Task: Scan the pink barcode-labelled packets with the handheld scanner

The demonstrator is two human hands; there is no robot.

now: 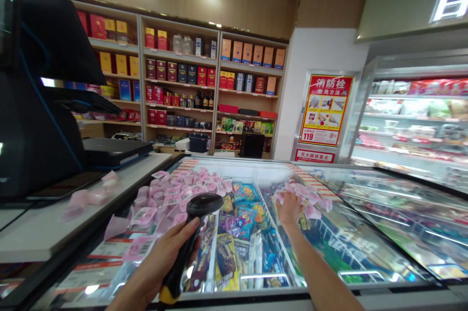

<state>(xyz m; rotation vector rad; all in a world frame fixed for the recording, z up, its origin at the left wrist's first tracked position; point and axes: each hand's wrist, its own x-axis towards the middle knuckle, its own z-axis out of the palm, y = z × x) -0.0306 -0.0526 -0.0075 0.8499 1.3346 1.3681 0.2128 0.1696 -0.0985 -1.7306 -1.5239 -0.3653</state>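
My left hand [171, 250] is wrapped round the handle of a black barcode scanner [204, 204] with a yellow end at its base. The scanner's head points up and away over the chest freezer. At the right, my right hand [290, 208] reaches into a loose group of small pink plastic cups [310, 199] on the freezer's glass lid. Its fingers are bent among the cups, and the fingertips are partly hidden. Left of the scanner lies a larger heap of pink cups [171, 196] with barcode labels on their lids.
Bagged frozen goods [252, 223] fill the chest freezer [266, 172]. On the left, a black checkout terminal [40, 96] and several pink cups [89, 199] stand on a white counter [32, 247]. Shelves of boxes [179, 77] line the back; a lit display fridge [413, 121] is at right.
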